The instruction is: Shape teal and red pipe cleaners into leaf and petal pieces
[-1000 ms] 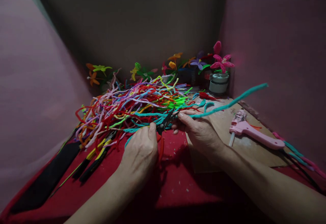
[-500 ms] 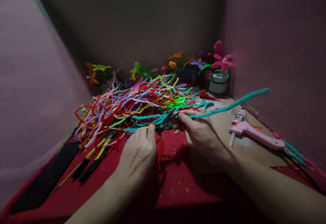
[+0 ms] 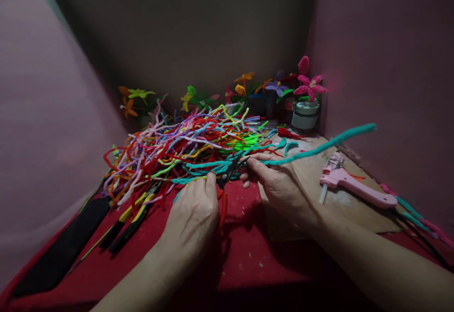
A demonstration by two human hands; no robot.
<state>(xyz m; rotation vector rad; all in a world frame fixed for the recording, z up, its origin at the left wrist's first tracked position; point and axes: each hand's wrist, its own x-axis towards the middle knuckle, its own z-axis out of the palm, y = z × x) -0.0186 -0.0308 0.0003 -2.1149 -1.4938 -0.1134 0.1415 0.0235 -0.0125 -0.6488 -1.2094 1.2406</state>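
My left hand is closed around the handles of a pair of dark-bladed scissors. Their blades point up and to the right, toward the fingertips of my right hand. That hand pinches a teal pipe cleaner, whose long end sticks out to the right and upward. The pinched end lies close to the blades; whether they touch it I cannot tell. Behind both hands spreads a tangled heap of coloured pipe cleaners, with several teal ones at its front.
A pink glue gun lies on a cardboard sheet at right. Yellow-and-black pliers and a black strip lie at left on the red cloth. Pipe-cleaner flowers stand along the back, one in a grey-white jar.
Both hands keep nearly the same place. The scissor blades look slightly closer together than before, and the teal pipe cleaner has hardly moved.
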